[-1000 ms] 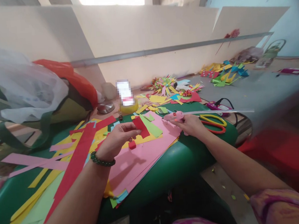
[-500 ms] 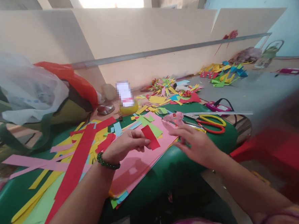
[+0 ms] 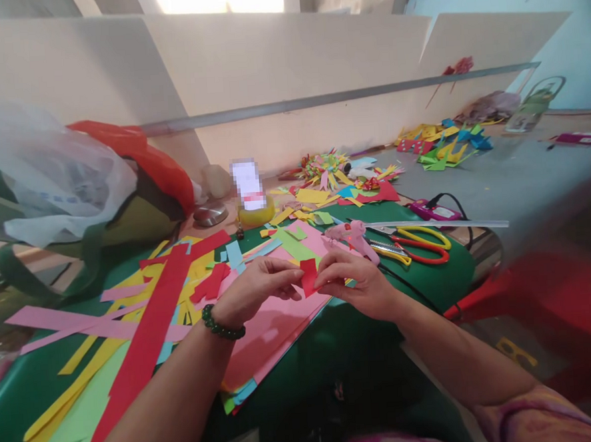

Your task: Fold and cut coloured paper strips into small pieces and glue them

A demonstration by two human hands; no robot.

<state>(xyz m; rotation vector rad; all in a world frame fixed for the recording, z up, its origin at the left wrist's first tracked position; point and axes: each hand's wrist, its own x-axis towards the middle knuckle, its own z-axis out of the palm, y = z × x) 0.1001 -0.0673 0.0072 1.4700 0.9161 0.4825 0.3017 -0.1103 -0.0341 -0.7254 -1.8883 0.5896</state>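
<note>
Between my two hands is a small red paper piece (image 3: pixel 309 277), held up over a stack of pink paper sheets (image 3: pixel 277 329). My left hand (image 3: pixel 259 282), with a dark green bead bracelet at the wrist, pinches its left edge. The fingertips of my right hand (image 3: pixel 357 285) are closed on its right edge. Just behind my right hand lies a pink glue gun (image 3: pixel 351 236) with a long clear glue stick. Beside it are a yellow box cutter (image 3: pixel 391 252) and scissors (image 3: pixel 422 246) with yellow and red handles.
Coloured paper strips (image 3: pixel 151 323) cover the green surface at left. A phone (image 3: pixel 248 184) leans on a yellow tape roll (image 3: pixel 256 214). Bags (image 3: pixel 73 181) stand at far left, a red stool (image 3: pixel 530 300) at right. Folded paper pieces (image 3: pixel 444 148) lie at the back.
My right hand has come away from the glue gun and moved left to the red paper piece. The piece is now upright, gripped from both sides.
</note>
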